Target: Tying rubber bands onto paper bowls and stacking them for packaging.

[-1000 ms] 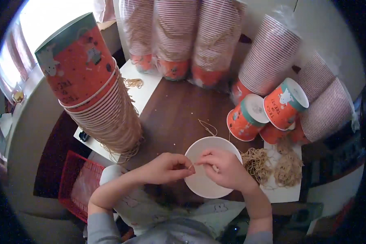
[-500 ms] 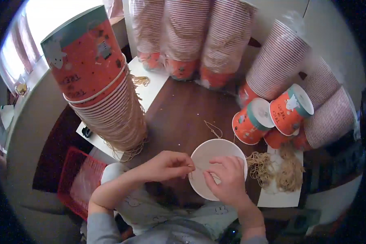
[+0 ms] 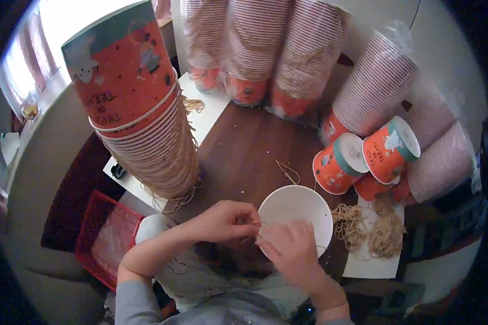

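sleeves, back: three clear plastic bags of stacked red-striped cups (image 3: 257,49), upright at table's far edge
sleeves, right: more bagged stacks (image 3: 375,84), leaning, behind loose cups
cup print: orange w/ teal rim band, white figures, on tall stack (image 3: 126,81) at left
screens: none

White cup (image 3: 298,208) (open mouth upward)

**Around the brown table**

A tall stack of orange paper cups (image 3: 146,124) stood left. Plastic-wrapped cup sleeves (image 3: 265,49) lined the back. Tan string bundles (image 3: 368,230) lay on white paper (image 3: 371,265). A red basket (image 3: 106,238), possibly mesh, sat lower left.
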A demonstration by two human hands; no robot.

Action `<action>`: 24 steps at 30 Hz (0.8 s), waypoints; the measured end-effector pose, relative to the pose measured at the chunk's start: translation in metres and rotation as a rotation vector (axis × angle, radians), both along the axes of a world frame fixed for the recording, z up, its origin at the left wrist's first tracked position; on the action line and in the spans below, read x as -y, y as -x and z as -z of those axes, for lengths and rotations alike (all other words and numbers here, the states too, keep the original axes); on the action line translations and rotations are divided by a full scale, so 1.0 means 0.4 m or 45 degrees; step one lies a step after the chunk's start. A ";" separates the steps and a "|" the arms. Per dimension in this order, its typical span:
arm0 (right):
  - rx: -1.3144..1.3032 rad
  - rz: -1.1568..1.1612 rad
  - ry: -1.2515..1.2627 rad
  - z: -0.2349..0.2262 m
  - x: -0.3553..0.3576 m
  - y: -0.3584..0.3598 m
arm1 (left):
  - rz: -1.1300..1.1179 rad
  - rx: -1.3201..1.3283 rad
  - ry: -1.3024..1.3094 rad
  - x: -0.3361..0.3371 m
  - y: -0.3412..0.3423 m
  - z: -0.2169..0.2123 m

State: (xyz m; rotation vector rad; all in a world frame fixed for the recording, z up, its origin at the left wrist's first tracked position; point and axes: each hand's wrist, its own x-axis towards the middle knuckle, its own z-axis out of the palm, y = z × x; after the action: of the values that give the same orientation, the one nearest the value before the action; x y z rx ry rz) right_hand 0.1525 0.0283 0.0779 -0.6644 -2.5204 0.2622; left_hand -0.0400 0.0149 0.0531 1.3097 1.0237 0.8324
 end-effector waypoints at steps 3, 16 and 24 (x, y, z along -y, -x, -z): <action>-0.015 0.050 0.082 -0.012 -0.046 0.000 | -0.045 -0.014 -0.070 0.008 -0.011 -0.016; -0.100 -0.019 0.217 0.008 -0.040 0.021 | -0.195 0.300 0.290 0.016 -0.011 -0.010; -0.233 0.092 0.494 0.016 -0.045 0.019 | -0.155 -0.513 -0.483 0.021 0.033 -0.023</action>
State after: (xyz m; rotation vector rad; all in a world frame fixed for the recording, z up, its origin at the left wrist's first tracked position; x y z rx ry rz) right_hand 0.1450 0.0462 0.0715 -0.8349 -2.2829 0.7631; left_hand -0.0533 0.0066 0.0623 1.8019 1.3131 0.9043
